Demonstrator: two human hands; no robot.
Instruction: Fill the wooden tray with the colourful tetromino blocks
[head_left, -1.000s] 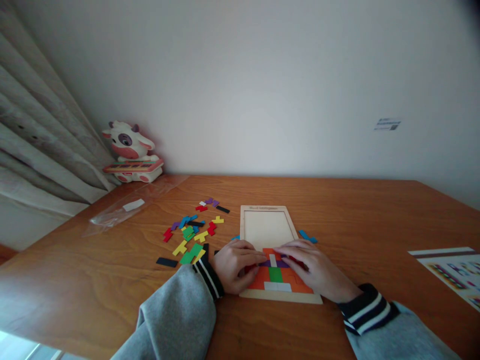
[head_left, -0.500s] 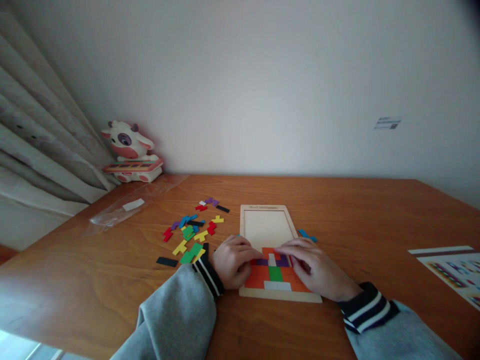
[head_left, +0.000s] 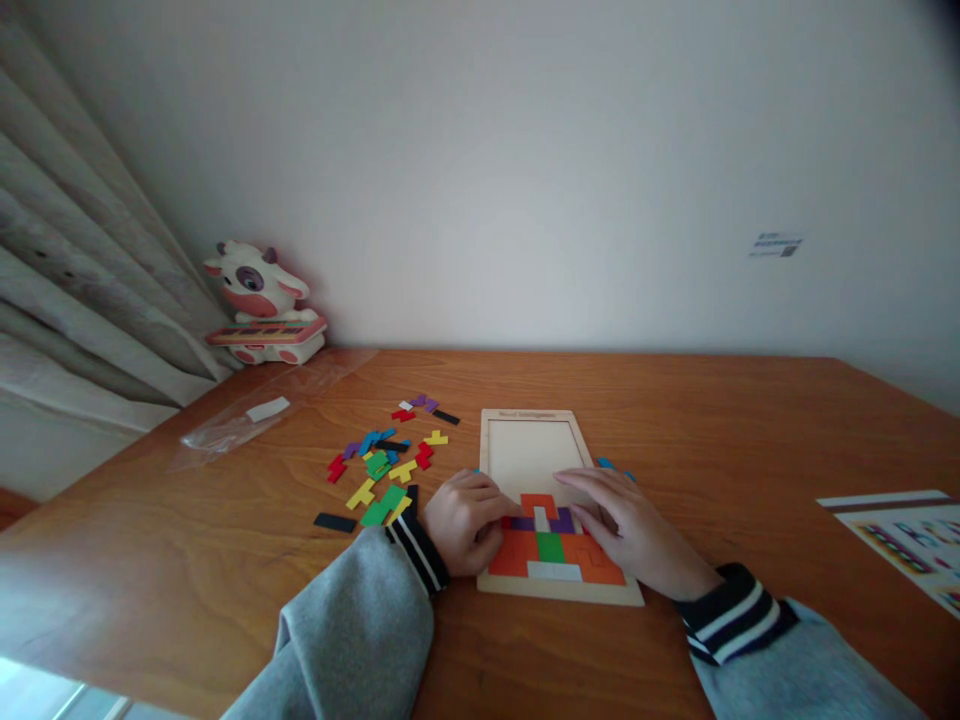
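A wooden puzzle board [head_left: 486, 440] lies in front of me, its near part filled with flat pieces. My left hand [head_left: 466, 520] rests on its left edge, fingers curled in and the index fingertip at a purple puzzle piece [head_left: 523, 524]. Whether anything is under those curled fingers is hidden. Over the right side is my right hand [head_left: 637, 525], open, thumb and fingers apart and nothing visible between them. Near its fingertips are another purple piece [head_left: 561, 521] and an orange piece [head_left: 538, 501] around a white one [head_left: 541, 519]. A green piece [head_left: 550, 547] sits nearer me.
Loose coloured pieces, such as a green one [head_left: 384, 505] and a black one [head_left: 335, 523], lie left of the board. A blue piece [head_left: 606, 463] is partly behind my right hand. Farther off are a plastic bag [head_left: 225, 430], a toy cow [head_left: 262, 300] and a printed sheet [head_left: 900, 530].
My right hand has lifted slightly off the pieces, its fingers now farther apart, uncovering more of the orange and right purple pieces. My left hand stays almost where it was.
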